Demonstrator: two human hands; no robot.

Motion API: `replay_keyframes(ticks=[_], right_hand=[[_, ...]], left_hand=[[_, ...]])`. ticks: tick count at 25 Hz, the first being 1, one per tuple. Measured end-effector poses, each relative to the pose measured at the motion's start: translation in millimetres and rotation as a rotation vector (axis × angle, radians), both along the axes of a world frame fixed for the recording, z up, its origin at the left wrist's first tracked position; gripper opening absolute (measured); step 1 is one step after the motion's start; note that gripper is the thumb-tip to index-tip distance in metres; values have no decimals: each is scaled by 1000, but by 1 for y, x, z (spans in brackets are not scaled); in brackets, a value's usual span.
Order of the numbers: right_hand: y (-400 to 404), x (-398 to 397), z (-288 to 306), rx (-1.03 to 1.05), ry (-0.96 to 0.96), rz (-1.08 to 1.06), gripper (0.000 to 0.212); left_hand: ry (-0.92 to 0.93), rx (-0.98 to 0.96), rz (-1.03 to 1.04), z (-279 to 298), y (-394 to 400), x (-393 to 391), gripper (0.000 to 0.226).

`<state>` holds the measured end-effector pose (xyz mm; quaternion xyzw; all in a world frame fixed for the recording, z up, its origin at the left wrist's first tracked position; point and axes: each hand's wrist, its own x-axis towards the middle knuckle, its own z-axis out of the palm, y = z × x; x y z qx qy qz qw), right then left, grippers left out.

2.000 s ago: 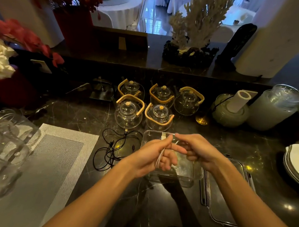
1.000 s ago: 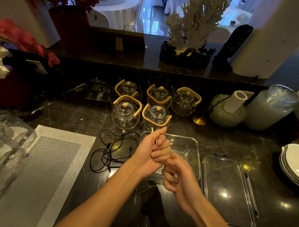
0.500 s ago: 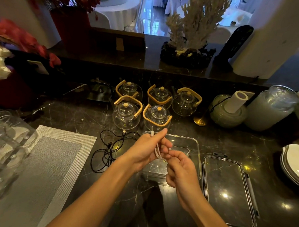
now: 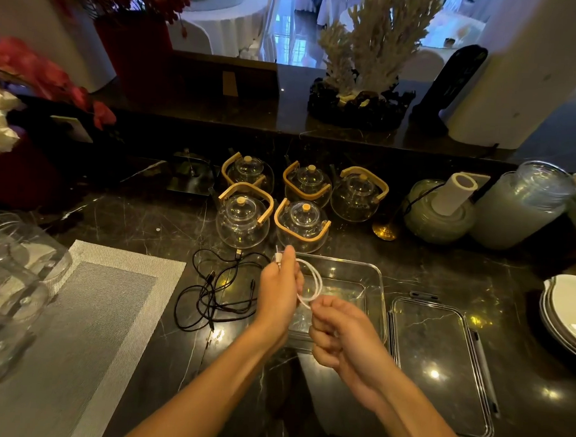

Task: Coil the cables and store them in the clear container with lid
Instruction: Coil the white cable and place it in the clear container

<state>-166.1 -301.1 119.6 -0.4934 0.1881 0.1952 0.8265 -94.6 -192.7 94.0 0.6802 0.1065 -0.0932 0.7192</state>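
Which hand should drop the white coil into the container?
Left hand, probably: it grips the white cable loops over the open clear container; right hand only pinches the coil's lower end.

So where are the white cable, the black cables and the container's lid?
white cable (image 4: 317, 279): head view, right side of its loop.
black cables (image 4: 210, 297): head view, middle of the tangle.
lid (image 4: 438, 363): head view, its flat centre.

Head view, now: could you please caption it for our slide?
Both hands loop a thin white cable above the open clear plastic container.
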Motion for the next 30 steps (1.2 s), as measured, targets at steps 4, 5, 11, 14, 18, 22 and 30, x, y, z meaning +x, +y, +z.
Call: replay_keyframes(ticks=[4, 5, 11, 14, 18, 22, 30], right_hand=[[4, -13, 0, -64, -15, 43, 7], [4, -16, 1, -59, -18, 52, 6], [-4, -10, -7, 371, 4, -267, 29], [-9, -5, -19, 508, 67, -321, 21], [-11, 0, -24, 550, 151, -301, 15], [-14, 6, -27, 357, 158, -252, 20], [-11, 6, -26, -124, -90, -130, 28]], left_hand=[[14, 17, 109, -5, 0, 5, 53], [9, 6, 108, -4, 0, 5, 53], [16, -69, 32, -2, 1, 9, 53], [7, -65, -11, 4, -5, 4, 51], [-20, -8, -96, 11, -13, -3, 54], [-115, 94, -166, 7, -14, -8, 55], [-149, 250, -161, -7, -4, -6, 53]])
